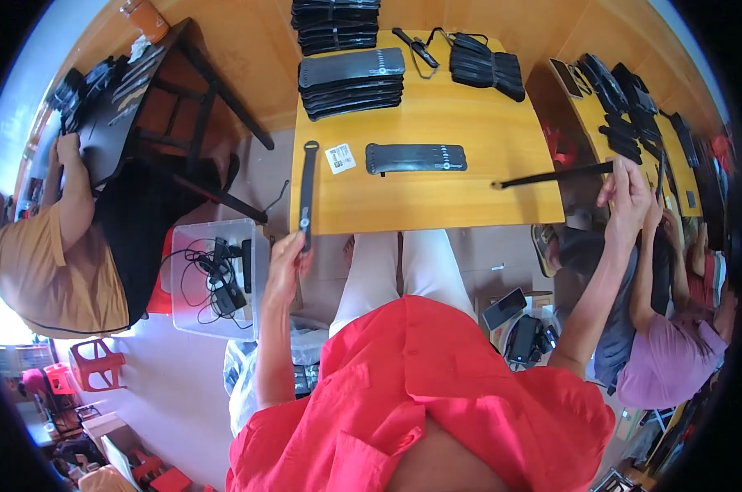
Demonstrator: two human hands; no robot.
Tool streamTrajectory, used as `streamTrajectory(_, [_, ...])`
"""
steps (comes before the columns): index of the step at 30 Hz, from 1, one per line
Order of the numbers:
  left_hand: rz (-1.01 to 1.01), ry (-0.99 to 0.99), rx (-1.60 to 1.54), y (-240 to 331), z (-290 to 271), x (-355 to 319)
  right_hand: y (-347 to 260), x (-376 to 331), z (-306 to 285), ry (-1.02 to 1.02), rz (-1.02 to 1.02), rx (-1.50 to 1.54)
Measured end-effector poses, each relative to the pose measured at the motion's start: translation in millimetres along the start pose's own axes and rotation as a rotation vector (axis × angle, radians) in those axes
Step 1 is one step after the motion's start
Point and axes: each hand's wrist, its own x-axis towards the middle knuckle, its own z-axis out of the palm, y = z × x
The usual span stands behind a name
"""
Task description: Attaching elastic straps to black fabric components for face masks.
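Note:
My left hand [287, 261] is closed on the lower end of a black strap [308, 184] with a slotted tip, which stands over the left edge of the yellow table [371, 205]. At the right, my right hand [627, 193] grips the end of another black strap [555, 175]. This one points left, its looped tip over the table's right part. Between the hands lies a flat set of black straps [412, 158] side by side, with pale markings at one end. A white printed label [339, 158] rests left of it.
Stacked black straps [352, 90] stand at the table's back left, with a tied black bundle [487, 70] at the back right. A clear bin of cables [215, 316] sits on the floor at left. Co-workers sit at a dark table [112, 139] and at another yellow table [674, 164].

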Motion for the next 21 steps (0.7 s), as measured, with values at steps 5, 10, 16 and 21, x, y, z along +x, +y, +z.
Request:
streamTrajectory(5, [-0.337,0.156,0.163,-47,0,41,-10,-23,2,-0.165,0.153,0.078])
streamTrajectory(10, [-0.328,0.330,0.320,-37,7,30,-23,-33,2,-0.229,0.154,0.023])
streamTrajectory(16, [0.101,0.585,0.865,-11,12,7,-31,-46,30,-0.554,0.196,-0.011])
streamTrajectory(21, [0.574,-0.029,0.621,43,101,-12,-40,-79,98,-1.003,-0.114,-0.058])
